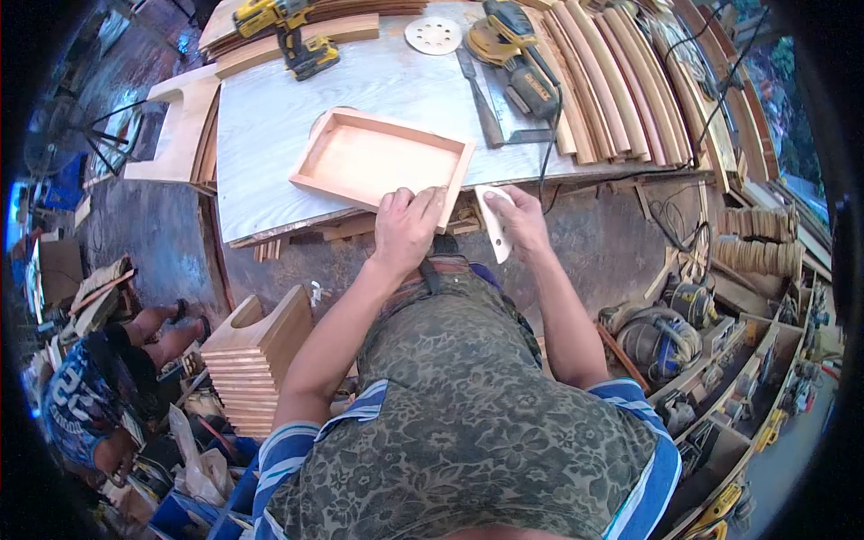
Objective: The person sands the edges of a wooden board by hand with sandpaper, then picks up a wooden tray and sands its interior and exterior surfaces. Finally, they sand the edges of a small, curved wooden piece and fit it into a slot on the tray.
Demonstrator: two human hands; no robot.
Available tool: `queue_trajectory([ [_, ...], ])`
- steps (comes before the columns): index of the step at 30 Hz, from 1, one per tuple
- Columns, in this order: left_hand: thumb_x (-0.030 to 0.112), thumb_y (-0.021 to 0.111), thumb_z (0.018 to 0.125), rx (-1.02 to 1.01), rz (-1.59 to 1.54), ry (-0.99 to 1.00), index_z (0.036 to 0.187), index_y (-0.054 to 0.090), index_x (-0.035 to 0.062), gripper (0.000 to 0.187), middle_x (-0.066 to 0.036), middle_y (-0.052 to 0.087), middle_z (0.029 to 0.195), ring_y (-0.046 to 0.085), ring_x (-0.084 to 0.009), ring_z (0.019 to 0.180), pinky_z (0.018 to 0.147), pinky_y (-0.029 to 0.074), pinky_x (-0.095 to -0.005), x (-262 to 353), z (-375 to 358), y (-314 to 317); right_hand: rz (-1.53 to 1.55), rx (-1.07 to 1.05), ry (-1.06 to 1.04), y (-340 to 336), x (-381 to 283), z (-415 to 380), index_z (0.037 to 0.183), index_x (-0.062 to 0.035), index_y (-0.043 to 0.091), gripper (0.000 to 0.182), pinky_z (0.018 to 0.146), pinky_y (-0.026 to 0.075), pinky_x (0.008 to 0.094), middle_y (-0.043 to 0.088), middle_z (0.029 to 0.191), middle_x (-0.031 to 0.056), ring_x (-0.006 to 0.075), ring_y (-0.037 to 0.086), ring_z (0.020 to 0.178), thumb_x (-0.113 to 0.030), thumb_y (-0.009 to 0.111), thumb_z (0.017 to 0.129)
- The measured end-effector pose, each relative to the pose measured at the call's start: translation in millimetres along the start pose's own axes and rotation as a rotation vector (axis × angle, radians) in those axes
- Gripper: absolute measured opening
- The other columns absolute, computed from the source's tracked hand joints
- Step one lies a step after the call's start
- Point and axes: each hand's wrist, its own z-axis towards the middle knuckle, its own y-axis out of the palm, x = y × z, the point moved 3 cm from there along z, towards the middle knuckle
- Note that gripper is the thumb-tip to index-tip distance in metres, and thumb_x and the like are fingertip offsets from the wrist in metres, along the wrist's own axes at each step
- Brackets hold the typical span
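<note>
A shallow wooden tray (382,158) with low walls lies at a slant near the front edge of the workbench. My left hand (409,225) is closed over its near wall by the right corner, fingers reaching inside. To the right of that corner, my right hand (520,220) grips a pale folded sanding disc (493,227), thumb on its face and a small hole showing in it. The disc is apart from the tray, and the fingers behind it are hidden.
On the bench (261,135) are a yellow drill (292,40), a round sanding disc (433,36), a corded sander (517,58) and a chisel (480,99). Curved wooden strips (612,81) lie right. Stacked wooden pieces (256,360) stand left, near a crouching person (108,387). Power tools (661,337) sit lower right.
</note>
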Motion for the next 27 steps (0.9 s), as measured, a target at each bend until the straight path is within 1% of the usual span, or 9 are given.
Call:
queue_trajectory([
  [2, 0.012, 0.072, 0.079, -0.055, 0.089, 0.044, 0.124, 0.071, 0.0043, 0.045, -0.005, 0.073, 0.116, 0.061, -0.0234, 0.091, 0.081, 0.046, -0.0387, -5, -6, 20, -0.133, 0.027, 0.026, 6, 16, 10, 0.107, 0.0017, 0.075, 0.032, 0.062, 0.053, 0.0294, 0.074, 0.084, 0.0060, 0.0110, 0.066, 0.069, -0.027, 0.079, 0.094],
  [6, 0.013, 0.073, 0.079, -0.153, 0.081, 0.000, 0.125, 0.070, 0.0045, 0.047, -0.007, 0.071, 0.120, 0.062, -0.0253, 0.099, 0.088, 0.047, -0.0417, -16, -10, 36, -0.151, -0.011, -0.023, 26, 27, 22, 0.104, 0.0031, 0.077, 0.036, 0.066, 0.055, 0.0326, 0.076, 0.085, 0.0087, 0.0140, 0.068, 0.072, -0.031, 0.080, 0.093],
  [8, 0.016, 0.075, 0.080, -0.322, -0.082, -0.059, 0.126, 0.070, 0.0050, 0.048, -0.010, 0.070, 0.122, 0.061, -0.0302, 0.108, 0.095, 0.047, -0.0461, -15, -5, 24, -0.163, 0.010, -0.058, 34, 27, 26, 0.104, 0.0032, 0.077, 0.036, 0.067, 0.055, 0.0335, 0.077, 0.085, 0.0092, 0.0148, 0.069, 0.074, -0.030, 0.080, 0.093],
  [11, 0.020, 0.076, 0.082, -0.306, -0.306, -0.080, 0.127, 0.069, 0.0052, 0.048, -0.014, 0.070, 0.122, 0.060, -0.0356, 0.115, 0.102, 0.045, -0.0491, -35, 15, 2, -0.222, 0.011, -0.052, 37, 28, 34, 0.100, 0.0027, 0.076, 0.027, 0.069, 0.056, 0.0337, 0.077, 0.085, 0.0088, 0.0165, 0.071, 0.074, -0.023, 0.079, 0.094],
  [14, 0.031, 0.080, 0.086, -0.180, -0.144, -0.205, 0.131, 0.069, 0.0072, 0.051, -0.018, 0.066, 0.132, 0.058, -0.0374, 0.124, 0.113, 0.041, -0.0500, -77, 60, 4, -0.475, 0.081, -0.042, 35, 16, 36, 0.102, 0.0022, 0.079, 0.046, 0.074, 0.058, 0.0391, 0.079, 0.087, 0.0189, 0.0250, 0.077, 0.080, -0.039, 0.085, 0.082],
  [18, 0.044, 0.078, 0.088, -0.035, 0.096, -0.149, 0.130, 0.069, 0.0102, 0.054, -0.014, 0.064, 0.132, 0.053, -0.0359, 0.130, 0.119, 0.033, -0.0530, -115, 84, 55, -0.574, 0.009, 0.021, 36, 6, 39, 0.096, 0.0041, 0.079, 0.047, 0.069, 0.058, 0.0374, 0.077, 0.079, 0.0163, 0.0209, 0.074, 0.071, -0.039, 0.086, 0.081],
  [20, 0.050, 0.080, 0.085, -0.208, 0.101, -0.177, 0.125, 0.071, 0.0115, 0.056, -0.011, 0.062, 0.131, 0.050, -0.0305, 0.130, 0.123, 0.024, -0.0566, -119, 88, 61, -0.594, -0.017, 0.024, 37, 5, 40, 0.097, 0.0049, 0.079, 0.047, 0.068, 0.057, 0.0365, 0.077, 0.079, 0.0153, 0.0189, 0.073, 0.071, -0.039, 0.086, 0.081],
  [26, 0.057, 0.080, 0.082, -0.242, 0.012, -0.220, 0.115, 0.075, 0.0143, 0.054, -0.009, 0.062, 0.117, 0.052, -0.0290, 0.126, 0.123, 0.023, -0.0585, -126, 86, 64, -0.596, 0.034, 0.096, 46, 7, 38, 0.099, 0.0059, 0.077, 0.043, 0.065, 0.055, 0.0333, 0.076, 0.080, 0.0127, 0.0161, 0.071, 0.069, -0.033, 0.086, 0.083],
  [27, 0.058, 0.080, 0.081, -0.248, 0.024, -0.205, 0.114, 0.075, 0.0150, 0.055, -0.008, 0.062, 0.117, 0.052, -0.0295, 0.124, 0.123, 0.023, -0.0591, -126, 85, 67, -0.613, 0.158, 0.054, 46, 5, 41, 0.098, 0.0058, 0.077, 0.044, 0.064, 0.055, 0.0332, 0.076, 0.080, 0.0123, 0.0161, 0.070, 0.069, -0.034, 0.086, 0.084],
])
